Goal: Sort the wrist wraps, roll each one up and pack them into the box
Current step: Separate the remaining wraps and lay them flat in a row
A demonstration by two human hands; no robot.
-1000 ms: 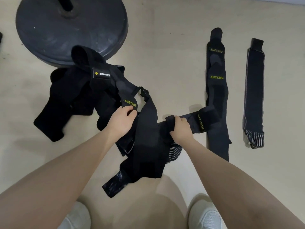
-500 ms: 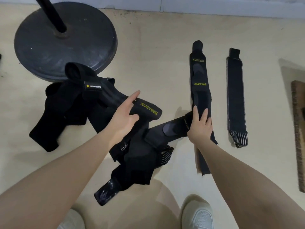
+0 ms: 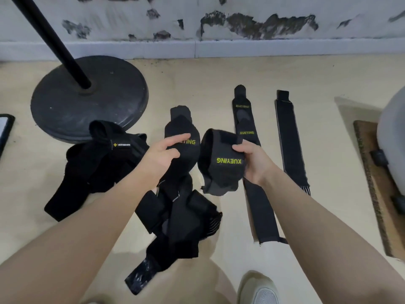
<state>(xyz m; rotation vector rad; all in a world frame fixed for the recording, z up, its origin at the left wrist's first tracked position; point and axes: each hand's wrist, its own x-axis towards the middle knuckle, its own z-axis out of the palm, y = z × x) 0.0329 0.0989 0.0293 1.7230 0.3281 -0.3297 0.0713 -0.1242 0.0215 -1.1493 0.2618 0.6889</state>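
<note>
**Ana:** Wrist wraps first. Where do they lie, going from the left?

**Ben:** A tangled pile of black wraps [image 3: 96, 165] lies on the floor [image 3: 197, 84], left of the left hand's fingers and running under that forearm. It touches the front edge of the round stand base [image 3: 87, 99].

**Ana:** And the left hand [image 3: 162, 154]?

**Ben:** Its fingers are loosely spread and nearly straight, lying on a wrap with yellow lettering [image 3: 182, 137], which stands up beyond the fingertips. I cannot tell whether the thumb pinches it from underneath.

**Ana:** The right hand [image 3: 254, 161]?

**Ben:** It grips a looped XUEYING wrap [image 3: 221, 163], fingers curled over its right edge. The loop bulges left of those fingers, just beside the left hand's wrap.

**Ana:** Further right?

**Ben:** A flat XUEYING wrap [image 3: 243, 119] lies stretched out beyond and beneath the right hand's fingers, passing under the wrist. Right of the fingers, apart from it, lies a grey-edged wrap [image 3: 289, 137], also flat. Near the right border sits a brown mat [image 3: 372, 172] with a pale grey object [image 3: 394, 139] on it.
</note>
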